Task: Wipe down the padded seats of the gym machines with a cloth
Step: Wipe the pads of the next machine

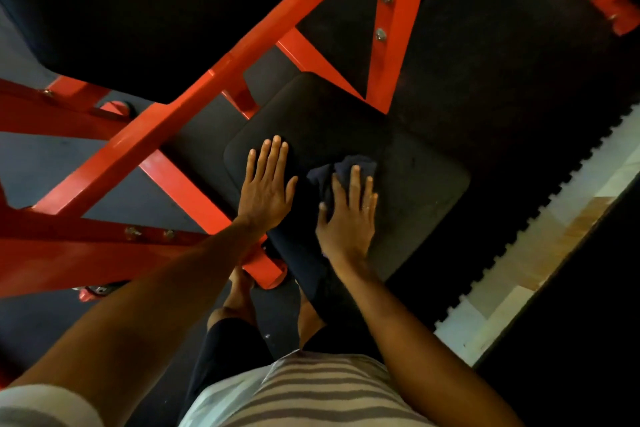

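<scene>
Directly below the head camera, a black padded seat (419, 184) sits within the red steel frame (173, 125) of a gym machine, and both bare hands rest on its top surface. Left hand (266, 191): laid flat near the seat's left edge, fingers straight and close together, holding nothing; its placement suggests it braces the person while leaning over the pad. Right hand (349, 218): spread palm-down on a dark cloth (349, 165), fingers extended and pressing rather than curled round it, so that the fabric bunches just beyond the fingertips; a flat palm of this kind spreads pressure across the cloth during a wiping stroke. The cloth lies near the middle of the seat, touching the padding. A second black pad (138, 10) is mounted higher on the frame at upper left, apart from both hands. Dark floor matting (519, 73) with a toothed edge meets a pale floor (554, 239) at right. No container of any kind is visible in this view.
</scene>
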`<action>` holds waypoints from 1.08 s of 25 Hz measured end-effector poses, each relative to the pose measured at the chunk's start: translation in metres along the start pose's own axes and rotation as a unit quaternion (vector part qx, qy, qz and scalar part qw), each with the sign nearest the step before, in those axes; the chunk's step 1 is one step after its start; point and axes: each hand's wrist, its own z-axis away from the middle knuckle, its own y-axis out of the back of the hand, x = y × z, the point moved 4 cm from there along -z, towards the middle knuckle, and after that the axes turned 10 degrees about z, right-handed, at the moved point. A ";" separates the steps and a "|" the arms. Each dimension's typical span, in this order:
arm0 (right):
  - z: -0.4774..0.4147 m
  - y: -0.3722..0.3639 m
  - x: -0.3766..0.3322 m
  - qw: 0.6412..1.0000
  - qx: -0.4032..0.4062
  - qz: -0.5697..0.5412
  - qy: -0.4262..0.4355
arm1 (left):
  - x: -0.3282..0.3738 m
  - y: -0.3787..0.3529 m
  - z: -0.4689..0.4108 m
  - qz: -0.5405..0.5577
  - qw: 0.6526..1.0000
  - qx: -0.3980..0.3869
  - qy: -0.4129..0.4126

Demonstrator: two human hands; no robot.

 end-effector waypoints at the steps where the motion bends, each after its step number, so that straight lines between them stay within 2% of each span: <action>1: -0.003 -0.001 -0.011 0.999 -0.004 -0.002 0.036 | 0.000 -0.001 0.000 0.000 1.000 -0.001 0.000; 3: -0.032 -0.001 -0.017 0.995 -0.009 0.000 0.100 | 0.002 -0.003 -0.001 0.003 1.000 0.001 -0.004; 5: -0.070 0.006 -0.005 0.993 -0.012 0.018 0.120 | 0.006 -0.002 -0.004 0.002 1.000 0.007 0.000; 8: -0.091 0.020 0.033 0.999 0.004 0.018 0.051 | 0.015 0.002 -0.016 0.003 1.000 -0.002 0.007; 11: -0.051 0.016 0.055 0.999 0.018 0.014 -0.032 | 0.033 0.000 -0.026 0.021 0.999 -0.022 -0.015; 13: -0.023 0.008 0.044 0.999 0.000 0.018 -0.049 | 0.042 -0.005 -0.036 0.029 0.999 -0.028 -0.028; 16: -0.036 0.008 0.022 1.000 -0.030 0.007 -0.003 | 0.053 -0.010 -0.049 0.025 0.998 -0.037 -0.043; 19: -0.088 0.018 0.037 0.998 -0.018 0.026 0.049 | 0.060 -0.018 -0.056 0.024 0.998 -0.040 -0.050; 21: -0.105 0.024 0.062 0.999 -0.006 0.031 0.021 | 0.063 -0.020 -0.055 0.020 0.998 -0.031 -0.046; 24: -0.078 0.025 0.091 0.997 0.024 0.002 -0.067 | 0.065 -0.019 -0.056 0.025 0.997 -0.047 -0.049; 27: -0.041 0.018 0.078 0.995 0.011 -0.012 -0.100 | 0.074 -0.022 -0.060 0.023 0.994 -0.073 -0.072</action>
